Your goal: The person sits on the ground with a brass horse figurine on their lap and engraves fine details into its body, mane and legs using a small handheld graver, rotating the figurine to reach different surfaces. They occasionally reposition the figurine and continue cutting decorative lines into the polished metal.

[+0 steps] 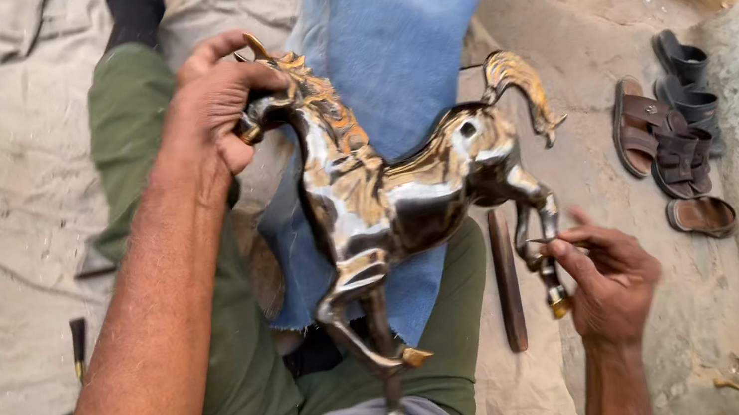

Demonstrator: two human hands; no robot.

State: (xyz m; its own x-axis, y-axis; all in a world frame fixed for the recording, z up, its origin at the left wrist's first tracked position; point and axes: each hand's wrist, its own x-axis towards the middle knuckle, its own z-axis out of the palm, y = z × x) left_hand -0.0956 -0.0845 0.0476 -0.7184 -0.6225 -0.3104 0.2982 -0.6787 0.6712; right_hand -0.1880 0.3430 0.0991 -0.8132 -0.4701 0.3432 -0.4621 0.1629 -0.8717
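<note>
The left hand (214, 98) gripped the metal horse (398, 197) by its head; the right hand (610, 276) pinched a thin tool (558, 243) against its hind leg.

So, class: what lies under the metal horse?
A blue cloth lies under the metal horse, draped over green trousers. The horse hides the cloth's middle.

A shiny silver-and-gold metal horse figurine (398, 197) lies over a fuzzy blue cloth (391, 42) and olive-green trousers (248, 381); dark brown strapped sandals (667, 140) sit on tan ground.
</note>
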